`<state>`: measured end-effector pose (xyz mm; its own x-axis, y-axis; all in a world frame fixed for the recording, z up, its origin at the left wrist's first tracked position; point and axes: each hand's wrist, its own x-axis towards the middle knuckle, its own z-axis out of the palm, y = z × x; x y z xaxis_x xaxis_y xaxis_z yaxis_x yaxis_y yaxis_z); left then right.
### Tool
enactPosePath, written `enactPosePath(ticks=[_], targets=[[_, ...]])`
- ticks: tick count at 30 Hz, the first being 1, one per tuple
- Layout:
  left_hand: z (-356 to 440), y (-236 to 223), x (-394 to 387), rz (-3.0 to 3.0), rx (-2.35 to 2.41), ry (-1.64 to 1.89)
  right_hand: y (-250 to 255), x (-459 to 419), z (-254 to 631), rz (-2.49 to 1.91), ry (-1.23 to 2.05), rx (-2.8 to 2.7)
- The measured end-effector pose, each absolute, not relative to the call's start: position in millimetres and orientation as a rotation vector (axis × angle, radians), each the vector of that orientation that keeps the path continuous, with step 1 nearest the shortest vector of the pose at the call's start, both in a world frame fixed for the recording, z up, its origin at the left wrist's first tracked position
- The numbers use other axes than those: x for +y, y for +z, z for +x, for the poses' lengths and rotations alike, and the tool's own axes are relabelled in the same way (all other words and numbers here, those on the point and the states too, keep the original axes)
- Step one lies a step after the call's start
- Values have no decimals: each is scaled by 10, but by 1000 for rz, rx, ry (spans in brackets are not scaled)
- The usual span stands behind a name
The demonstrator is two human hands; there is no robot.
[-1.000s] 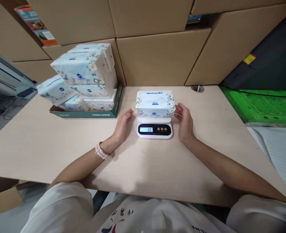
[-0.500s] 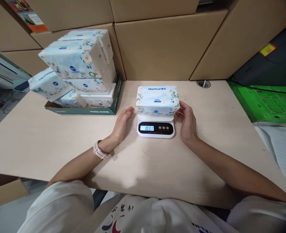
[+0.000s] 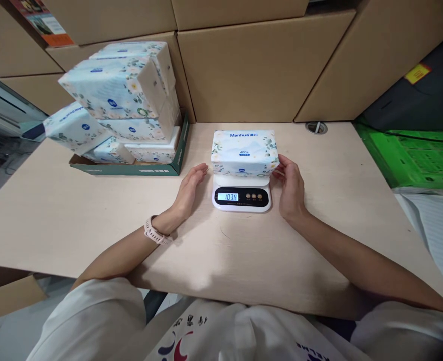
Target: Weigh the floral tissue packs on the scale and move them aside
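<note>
1. Pack of tissues [image 3: 244, 153]: center of the frame, slightly above the middle. Lies flat on the scale [image 3: 241, 206], printed top face up, lettering reads "Manhua" and "400".
2. Scale: white, black front panel facing the person. Lit display [image 3: 228, 196] at the panel's left end reads 103.4; three round buttons to its right.
3. Left hand [image 3: 187, 193]: left of the scale, near it but apart from the pack. Fingers close together, lightly bent, holding nothing. Pale pink wristband [image 3: 156, 233] on this wrist.
4. Right hand [image 3: 292, 190]: right of the scale, palm turned inward. Fingers loosely curled at the pack's right end, not clamped on it; cannot tell whether the tips touch.
5. Worktop [image 3: 337, 200]: pale, wood-like, spans the middle of the frame. Carries the scale and, upper left, a green tray [image 3: 131, 171].
6. Tray: holds a pile of similar packs [image 3: 110, 90]; one tilts out over its left side.
7. Cardboard boxes [image 3: 244, 75]: stacked along the top of the frame, behind the worktop.
8. Right edge of the frame: bright green plastic [image 3: 417, 158].
</note>
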<state>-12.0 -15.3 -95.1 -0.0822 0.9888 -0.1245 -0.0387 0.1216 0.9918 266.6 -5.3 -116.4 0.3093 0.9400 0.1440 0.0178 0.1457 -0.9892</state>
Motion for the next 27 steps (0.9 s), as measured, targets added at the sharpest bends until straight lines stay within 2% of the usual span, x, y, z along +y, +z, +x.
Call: enactPosePath(ticks=[11,21,27], targets=[[-110,-911,-146,1047,1308,1194,-1076,-130,2628,-1263,733,-1074],[-20,-645,-171,1300,1266,1249,-972,-80,2680,-1335,609,-1184],[151,-527,-126,1374,1039,1188,-843,-55,2543,-1448,736,-1477]])
